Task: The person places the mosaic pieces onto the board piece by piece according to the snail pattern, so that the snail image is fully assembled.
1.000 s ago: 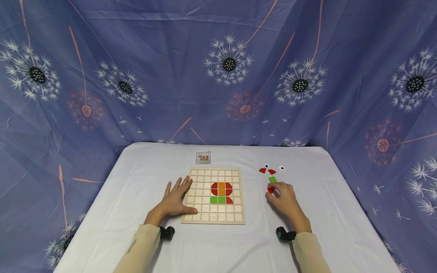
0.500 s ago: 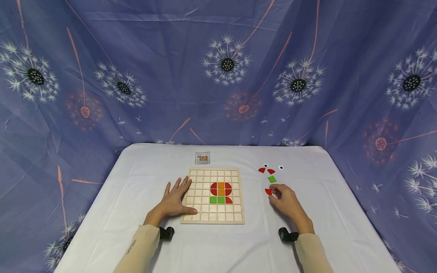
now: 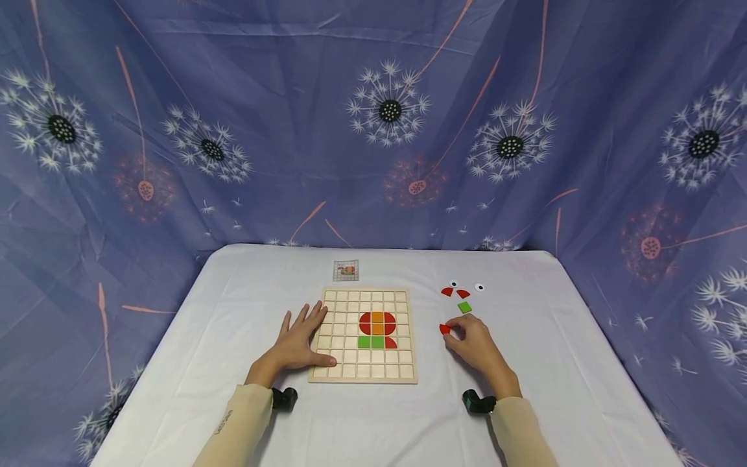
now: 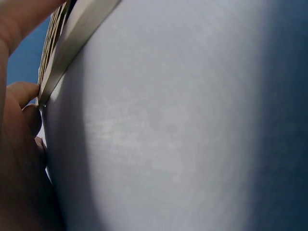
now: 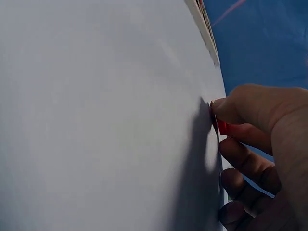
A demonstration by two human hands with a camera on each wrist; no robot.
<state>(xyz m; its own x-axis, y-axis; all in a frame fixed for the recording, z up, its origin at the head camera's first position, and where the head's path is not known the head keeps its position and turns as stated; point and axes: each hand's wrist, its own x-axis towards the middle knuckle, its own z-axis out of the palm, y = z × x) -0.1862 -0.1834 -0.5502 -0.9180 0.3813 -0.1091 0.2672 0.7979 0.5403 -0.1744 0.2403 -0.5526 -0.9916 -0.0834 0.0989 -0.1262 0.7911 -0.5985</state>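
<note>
My left hand lies with spread fingers over the left edge of a wooden grid board. On the board sit orange squares, green squares and red rounded pieces. To the right of the board, my right hand pinches a red quarter-circle tile between thumb and forefinger, low over the white cloth. The right wrist view shows the same red tile at the thumb tip, with the other fingers curled loosely below. In the left wrist view the board's side meets the left fingers.
Beyond the right hand lie a green square tile, red quarter-circle tiles and round eye pieces. A small pattern card with a coloured figure on a grid lies behind the board. A patterned blue curtain hangs behind the table.
The right hand shifted slightly right, then moved left toward the board; the red quarter-circle tile has come left with it, away from the green tile. The left hand stays in place.
</note>
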